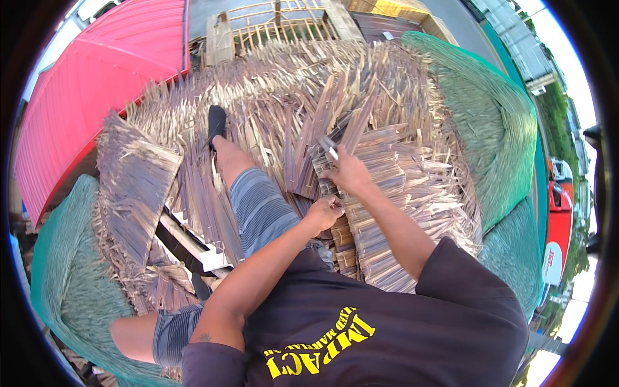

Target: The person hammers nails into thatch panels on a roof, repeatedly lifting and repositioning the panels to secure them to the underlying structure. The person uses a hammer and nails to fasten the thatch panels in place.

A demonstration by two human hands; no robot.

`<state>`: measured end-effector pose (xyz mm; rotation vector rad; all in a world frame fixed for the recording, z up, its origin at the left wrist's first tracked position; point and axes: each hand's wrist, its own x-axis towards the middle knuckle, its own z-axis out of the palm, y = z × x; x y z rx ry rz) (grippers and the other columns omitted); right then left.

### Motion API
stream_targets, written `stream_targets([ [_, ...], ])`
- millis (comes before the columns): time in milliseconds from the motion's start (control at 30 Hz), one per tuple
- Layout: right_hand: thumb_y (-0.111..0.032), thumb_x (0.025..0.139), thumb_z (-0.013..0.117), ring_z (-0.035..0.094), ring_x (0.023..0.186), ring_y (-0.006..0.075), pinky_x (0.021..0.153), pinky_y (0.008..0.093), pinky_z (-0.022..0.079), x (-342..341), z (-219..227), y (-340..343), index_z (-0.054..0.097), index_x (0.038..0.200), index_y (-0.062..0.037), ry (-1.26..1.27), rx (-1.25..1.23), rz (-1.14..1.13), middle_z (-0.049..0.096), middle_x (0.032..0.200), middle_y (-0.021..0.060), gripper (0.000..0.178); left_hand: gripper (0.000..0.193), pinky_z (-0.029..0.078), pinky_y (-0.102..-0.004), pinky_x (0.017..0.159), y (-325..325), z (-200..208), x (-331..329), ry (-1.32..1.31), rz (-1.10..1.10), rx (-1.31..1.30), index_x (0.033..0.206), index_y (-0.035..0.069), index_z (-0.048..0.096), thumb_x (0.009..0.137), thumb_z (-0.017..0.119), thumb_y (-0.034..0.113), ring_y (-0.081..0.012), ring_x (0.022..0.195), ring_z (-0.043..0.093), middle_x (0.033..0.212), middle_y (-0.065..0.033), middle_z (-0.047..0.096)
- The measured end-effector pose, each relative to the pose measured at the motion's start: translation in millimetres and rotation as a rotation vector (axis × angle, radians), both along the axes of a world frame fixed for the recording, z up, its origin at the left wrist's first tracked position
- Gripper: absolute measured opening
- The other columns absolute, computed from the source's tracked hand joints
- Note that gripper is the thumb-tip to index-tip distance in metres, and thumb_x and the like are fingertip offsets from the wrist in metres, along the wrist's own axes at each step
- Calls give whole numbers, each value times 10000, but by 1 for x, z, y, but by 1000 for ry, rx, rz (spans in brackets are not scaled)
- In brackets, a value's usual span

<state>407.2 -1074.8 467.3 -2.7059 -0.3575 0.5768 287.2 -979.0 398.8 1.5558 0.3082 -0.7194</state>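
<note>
I am on a roof of dry brown palm thatch (pixel 271 122). My right hand (pixel 349 173) is closed around a hammer (pixel 330 149), whose grey head and pale handle show above the fist. The hammer is over the upper edge of a thatch panel (pixel 387 187) made of overlapping folded leaves. Just nearer to me, my left hand (pixel 325 211) is pinched at that panel's left edge. Whatever its fingertips hold is too small or hidden to make out. Loose dark leaf strips (pixel 306 161) lie left of the hands.
A gap with pale wooden battens (pixel 184 235) shows left of my legs, beside a separate thatch panel (pixel 135 187). Green netting (pixel 493 122) covers thatch at right, and more netting (pixel 77 284) at left. A red metal roof (pixel 109 84) adjoins at the far left. Bamboo framing (pixel 277 22) stands beyond.
</note>
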Motion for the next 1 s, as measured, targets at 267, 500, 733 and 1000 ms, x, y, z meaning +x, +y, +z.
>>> stream_targets([
  [267,-234,827,780,671,909,496,796,568,533,-31,-51,-13,292,1449,-73,-11,-109,-117,690,930,302,807,179,407,-263,726,15,3,-10,96,-79,-192,1048,84,604,940,673,210,-98,802,491,879,18,577],
  [500,-133,837,705,672,934,485,829,573,528,-22,-46,-23,300,1489,-117,-36,-137,-90,696,955,292,767,209,442,-280,775,65,10,2,49,46,-286,1127,95,584,965,654,207,-113,891,572,956,-2,621],
  [733,-48,814,606,656,962,503,843,595,516,-20,-19,-5,358,1472,-149,-69,-154,-83,686,1006,300,711,191,466,-287,823,93,33,-5,98,156,-333,1156,108,580,997,627,202,-122,996,625,1043,1,654],
  [1000,-98,773,672,667,935,446,818,514,535,48,148,170,608,1112,-9,-312,54,363,686,941,264,357,198,585,-326,878,109,117,-14,69,-274,-807,1132,63,604,984,670,176,-163,971,697,1052,-52,694],
])
